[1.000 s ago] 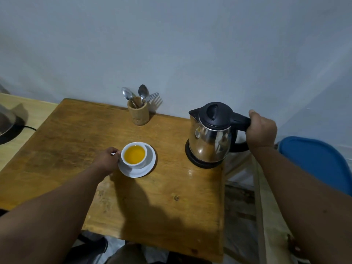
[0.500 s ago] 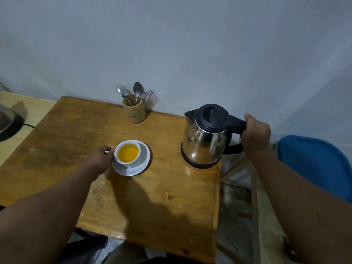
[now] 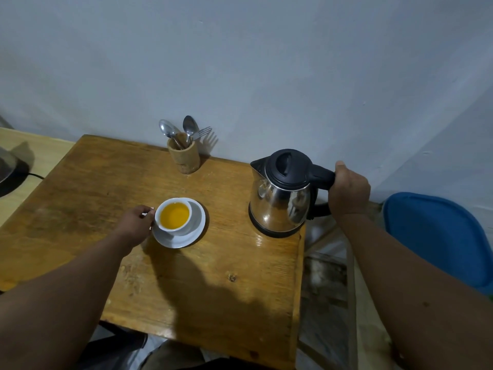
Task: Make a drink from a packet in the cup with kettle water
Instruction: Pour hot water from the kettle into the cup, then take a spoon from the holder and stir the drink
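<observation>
Both forearms are bare from the lower frame edges to the wrists, with no sleeve, watch, ring or band showing on either. The left hand (image 3: 134,225) lies nearer the wooden table (image 3: 80,209) centre than the right hand (image 3: 348,192), which is past the table's right edge. A small dark spot marks the right forearm. Below the table's near edge, dark grey trousers cover the legs, somewhat blurred in shadow
</observation>
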